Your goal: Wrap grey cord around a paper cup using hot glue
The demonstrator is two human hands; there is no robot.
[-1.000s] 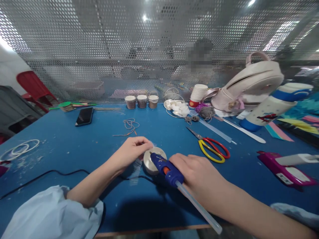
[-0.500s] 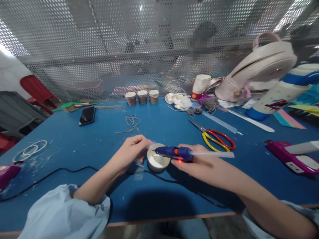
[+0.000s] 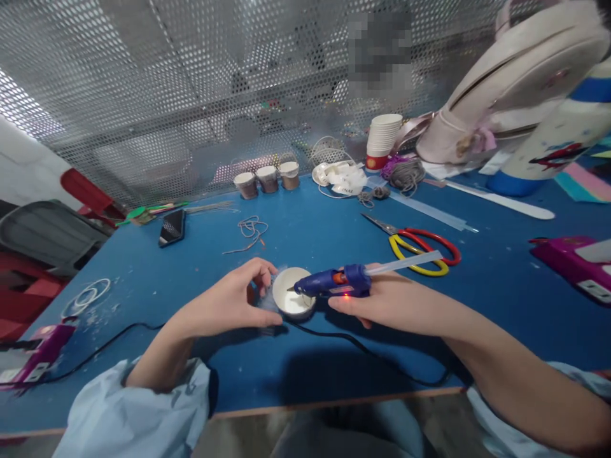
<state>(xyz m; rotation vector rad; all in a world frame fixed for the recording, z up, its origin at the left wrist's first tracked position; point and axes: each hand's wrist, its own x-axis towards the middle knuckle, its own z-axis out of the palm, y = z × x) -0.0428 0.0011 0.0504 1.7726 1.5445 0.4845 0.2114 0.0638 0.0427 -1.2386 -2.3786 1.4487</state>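
Note:
A small white cup (image 3: 292, 308) stands near the middle of the blue table. My right hand (image 3: 382, 299) is wrapped round a blue glue gun (image 3: 329, 282) with a lit red light and a clear glue stick out of its back. The gun's nozzle is over the inside of the cup. On the cup's left side is my left hand (image 3: 238, 296), its thumb and fingers spread apart, the thumb near the cup's lower edge. Thin clear plastic (image 3: 268, 302) lies between that hand and the cup, blurred.
Scissors (image 3: 405, 245) lie right of the gun. Three small cups (image 3: 266, 179), stacked paper cups (image 3: 382, 140), yarn (image 3: 407, 175), a bag (image 3: 515, 83) and a bottle (image 3: 548, 152) stand further back. A phone (image 3: 172, 228) lies at left. A black cable (image 3: 353, 340) crosses the front.
My left hand has opened from a pinch at the cup's rim, and its thumb has moved down. The view has shifted and tilted. The gun's rear end is raised a little more.

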